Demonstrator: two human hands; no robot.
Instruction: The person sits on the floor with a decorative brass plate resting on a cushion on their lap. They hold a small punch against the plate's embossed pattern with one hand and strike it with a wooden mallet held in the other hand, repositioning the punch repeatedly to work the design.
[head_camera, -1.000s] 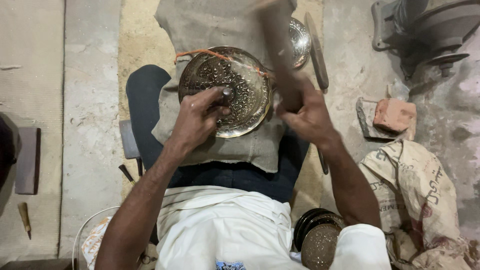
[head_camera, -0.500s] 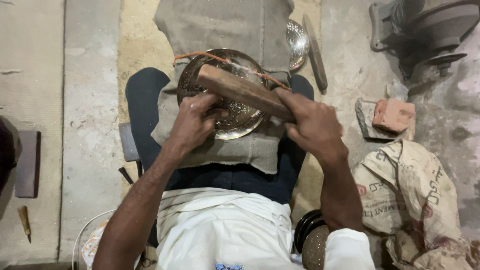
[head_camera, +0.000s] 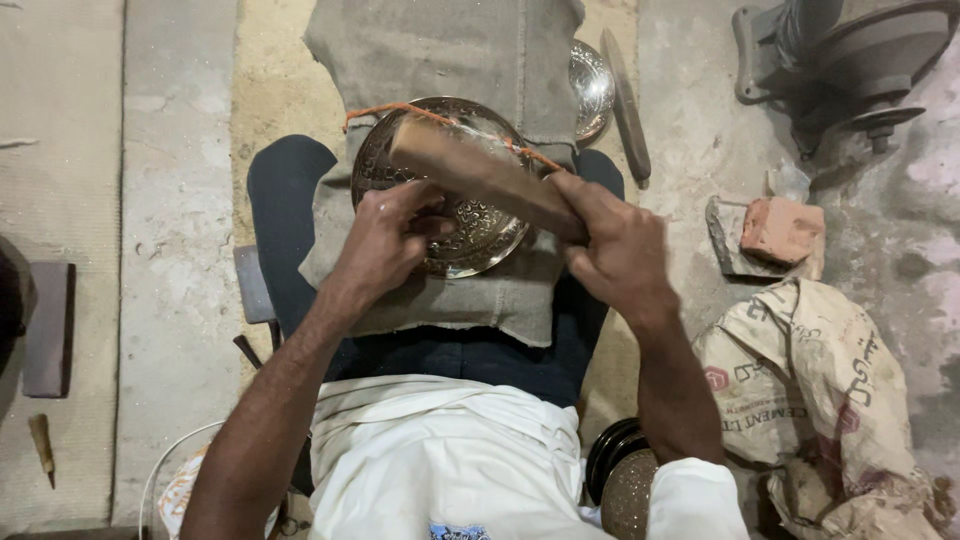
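With your right hand gripping the wooden block above the engraved metal plate on your cloth-covered lap, and your left hand pinching a small tool, a mis-aimed blow could strike your fingers.

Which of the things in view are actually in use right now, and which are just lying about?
In use:
- engraved metal plate on the grey cloth over the lap
- wooden block in the right hand
- left hand, fingers on the plate

Lying about:
- second shiny plate
- wooden stick
- brick piece
- printed sack
- grey machine
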